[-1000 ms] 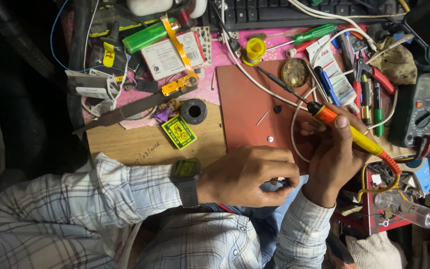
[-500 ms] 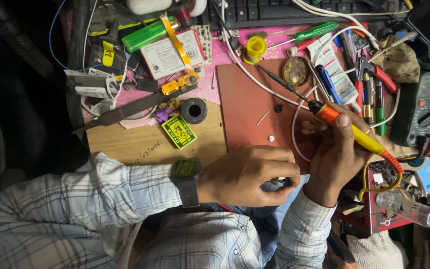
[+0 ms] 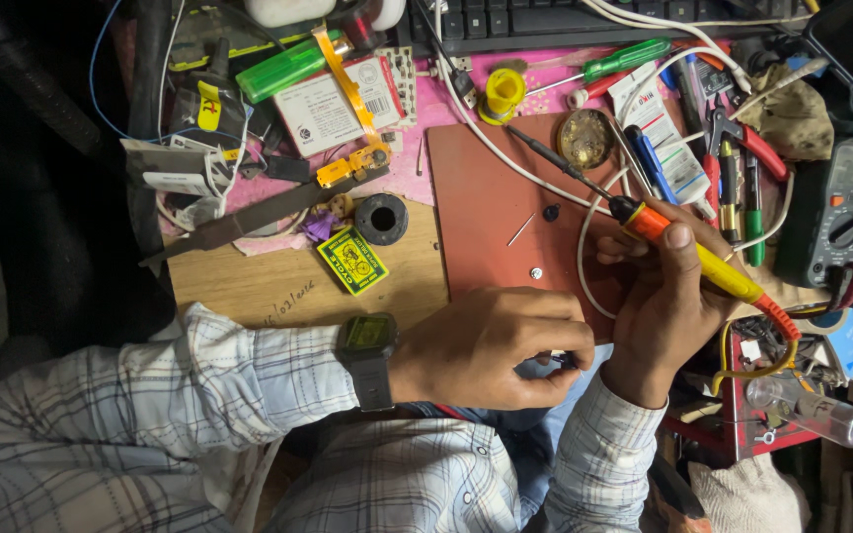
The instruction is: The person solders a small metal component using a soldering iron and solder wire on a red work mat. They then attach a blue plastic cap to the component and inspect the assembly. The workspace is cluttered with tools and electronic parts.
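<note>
The person's right hand point(image 3: 665, 306) is wrapped around a soldering iron point(image 3: 688, 252) with an orange and yellow handle, thumb pressed along the grip, the dark tip reaching far and left over a reddish-brown mat point(image 3: 491, 212). The iron lies slanted, its red rear end and cord trailing off to the right. The left hand point(image 3: 491, 347) sits just left of the right one at the near edge of the mat, fingers curled in tight and pinching something small and dark that is mostly hidden between the two hands; I cannot tell what it is. A dark wristwatch point(image 3: 367, 360) with a greenish face sits on the left wrist, above a checked sleeve. On the mat, a small screw point(image 3: 536, 272) lies apart from the hands. Left of the mat, on the wooden board point(image 3: 249, 286), sit a black ring-shaped part point(image 3: 381, 217) and a yellow-green packet point(image 3: 352, 261). A multimeter point(image 3: 846, 212) rests at the far right, and a green-handled screwdriver point(image 3: 624, 61) lies far off near a keyboard point(image 3: 584, 18).
</note>
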